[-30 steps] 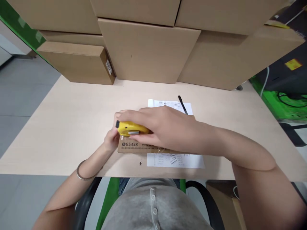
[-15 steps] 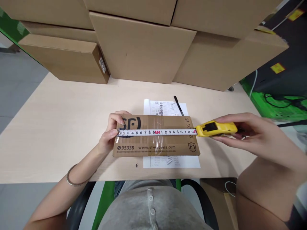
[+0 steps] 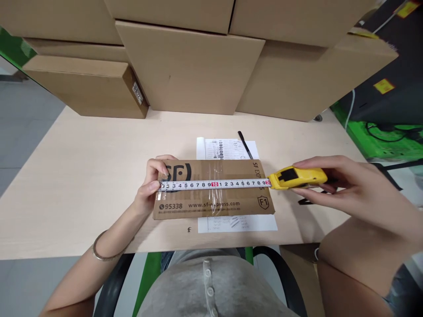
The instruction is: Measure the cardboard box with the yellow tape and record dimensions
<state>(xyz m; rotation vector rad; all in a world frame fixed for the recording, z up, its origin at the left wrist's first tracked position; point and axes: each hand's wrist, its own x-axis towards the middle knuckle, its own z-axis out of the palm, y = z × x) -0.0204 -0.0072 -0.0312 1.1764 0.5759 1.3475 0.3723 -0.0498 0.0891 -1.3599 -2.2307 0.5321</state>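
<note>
A small brown cardboard box (image 3: 185, 210) with dark print and clear packing tape lies over printed paper. My left hand (image 3: 149, 187) grips its left end, the thumb pressing the tip of the white measuring blade (image 3: 228, 184) onto the box. The blade stretches straight across the top face to about the 20 mark at the right edge. My right hand (image 3: 333, 180) is closed around the yellow tape measure (image 3: 302, 177), whose mouth meets the box's right edge. A black strap hangs under that hand.
Beneath the box, the printed sheet (image 3: 238, 224) shows at front and back. A black pen (image 3: 245, 144) lies on its far part. Large cardboard boxes (image 3: 191, 70) stand along the back of the table (image 3: 82, 189), with a flatter box (image 3: 82, 90) at left. Cables (image 3: 390, 132) lie at right.
The hands, box and tape measure keep nearly the same arrangement. The blade now shows slightly more of the 20 mark, and the black strap has come into sight. The view has shifted a little.
</note>
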